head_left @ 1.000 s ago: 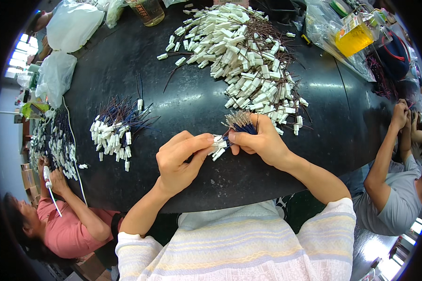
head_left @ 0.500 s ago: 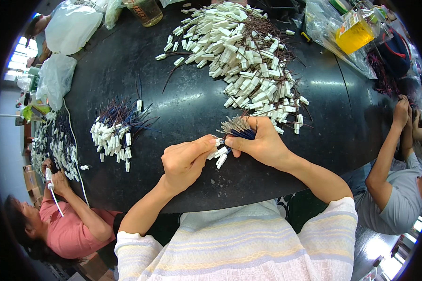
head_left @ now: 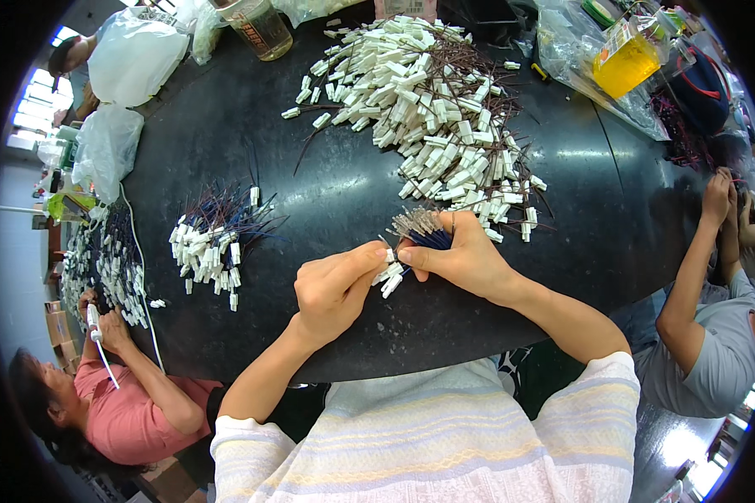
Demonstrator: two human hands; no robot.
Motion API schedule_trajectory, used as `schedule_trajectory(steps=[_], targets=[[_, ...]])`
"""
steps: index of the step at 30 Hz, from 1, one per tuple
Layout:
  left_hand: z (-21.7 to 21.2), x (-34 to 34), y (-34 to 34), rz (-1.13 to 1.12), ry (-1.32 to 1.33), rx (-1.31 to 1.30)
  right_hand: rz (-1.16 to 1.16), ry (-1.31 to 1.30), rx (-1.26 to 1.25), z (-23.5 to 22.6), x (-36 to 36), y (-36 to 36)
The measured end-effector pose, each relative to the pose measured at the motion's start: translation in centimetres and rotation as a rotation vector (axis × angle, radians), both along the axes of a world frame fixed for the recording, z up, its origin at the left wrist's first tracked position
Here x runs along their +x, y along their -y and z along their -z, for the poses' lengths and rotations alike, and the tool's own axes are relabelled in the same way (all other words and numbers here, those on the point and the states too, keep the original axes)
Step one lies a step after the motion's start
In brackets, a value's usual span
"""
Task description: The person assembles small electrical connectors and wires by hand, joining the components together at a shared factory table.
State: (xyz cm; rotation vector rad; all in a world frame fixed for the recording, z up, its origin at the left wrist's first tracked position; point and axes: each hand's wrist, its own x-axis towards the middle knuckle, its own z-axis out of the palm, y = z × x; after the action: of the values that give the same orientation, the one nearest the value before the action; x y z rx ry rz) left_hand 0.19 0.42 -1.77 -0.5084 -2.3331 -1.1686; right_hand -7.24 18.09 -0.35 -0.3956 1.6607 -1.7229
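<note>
In my right hand (head_left: pixel 470 258) is a bundle of dark blue wires (head_left: pixel 433 238) with bare metal terminals fanned out at the upper end. My left hand (head_left: pixel 337 283) pinches a small white connector (head_left: pixel 389 256) close beside that bundle, its thumb and forefinger pressed together. Another white connector (head_left: pixel 391 285) hangs just below the fingertips. Both hands meet over the near part of the black table (head_left: pixel 327 201). The wire ends between my fingers are mostly hidden.
A large heap of white connectors with brown wires (head_left: pixel 432 101) lies ahead, with a smaller pile (head_left: pixel 210 256) to the left. Co-workers sit at both sides, one in a pink shirt (head_left: pixel 138 419), one in grey (head_left: pixel 709 344). A yellow-liquid bottle (head_left: pixel 625 67) stands far right.
The whole view has shifted slightly, with the piles sitting a little differently in the picture. My hands keep nearly the same pose, the left one still pinching the connector beside the bundle.
</note>
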Motion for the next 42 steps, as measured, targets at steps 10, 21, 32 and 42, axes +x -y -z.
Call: schedule_trajectory(steps=[10, 21, 32, 42], targets=[[-1.1, -3.1, 2.1, -0.256, 0.17, -0.098, 0.031, -0.033, 0.016, 0.7, 0.4, -0.4], [0.9, -12.8, 6.3, -0.521, 0.053, -0.431, 0.018, 0.005, 0.012, -0.1, 0.0, 0.0], [-0.2, -6.1, 5.9, -0.35, 0.413, 0.043, -0.034, 0.002, 0.009, 0.3, 0.1, -0.1], [-1.2, -2.6, 3.4, -0.156, 0.69, 0.839, 0.026, -0.091, -0.042, 1.1, 0.8, 0.1]])
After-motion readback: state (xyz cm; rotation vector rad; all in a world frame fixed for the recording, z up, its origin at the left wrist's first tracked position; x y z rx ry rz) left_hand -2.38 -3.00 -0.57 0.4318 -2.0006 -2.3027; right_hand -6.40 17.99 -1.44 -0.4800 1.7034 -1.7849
